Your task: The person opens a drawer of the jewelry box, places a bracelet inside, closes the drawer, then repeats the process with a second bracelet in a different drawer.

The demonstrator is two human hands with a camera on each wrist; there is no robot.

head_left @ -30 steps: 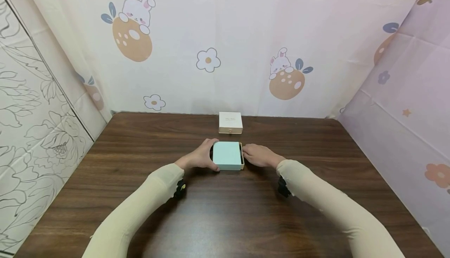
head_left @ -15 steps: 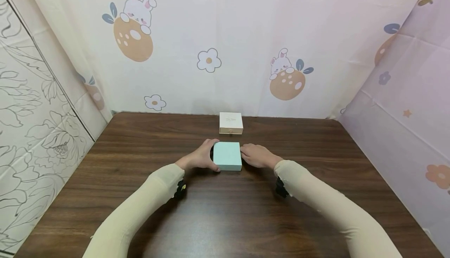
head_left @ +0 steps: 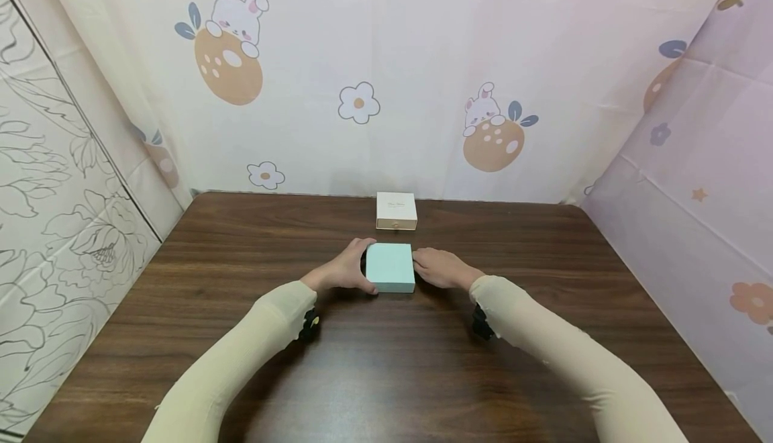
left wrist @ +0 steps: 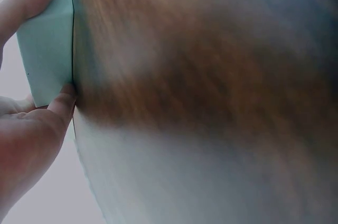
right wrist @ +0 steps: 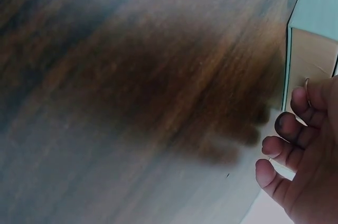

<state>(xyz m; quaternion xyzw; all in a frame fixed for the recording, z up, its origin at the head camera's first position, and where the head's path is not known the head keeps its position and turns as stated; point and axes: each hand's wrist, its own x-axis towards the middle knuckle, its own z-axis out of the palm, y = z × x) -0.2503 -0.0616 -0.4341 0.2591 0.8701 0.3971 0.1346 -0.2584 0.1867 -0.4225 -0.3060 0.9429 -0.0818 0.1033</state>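
Observation:
A square mint-green drawer box (head_left: 390, 265) lies on the table, its cream drawer front (right wrist: 311, 49) level with the sleeve's right end. My left hand (head_left: 344, 270) grips the box from its left side, thumb on the near face and fingers round the far side. At the right end, my right hand (head_left: 445, 268) has its thumb and index finger together at a small pull loop (right wrist: 307, 83), seemingly pinching it. The other right-hand fingers are bent beside the drawer front. The box's inside is hidden.
Behind the mint box, near the table's back edge, sits a white drawer box (head_left: 396, 209) with a small pull on its front. The dark wooden table (head_left: 386, 362) meets a printed curtain (head_left: 417, 60) at the back.
My right hand has moved left, and the drawer that stuck out on the right has slid into the mint sleeve. My left hand has kept its place. Little differs over the last half second.

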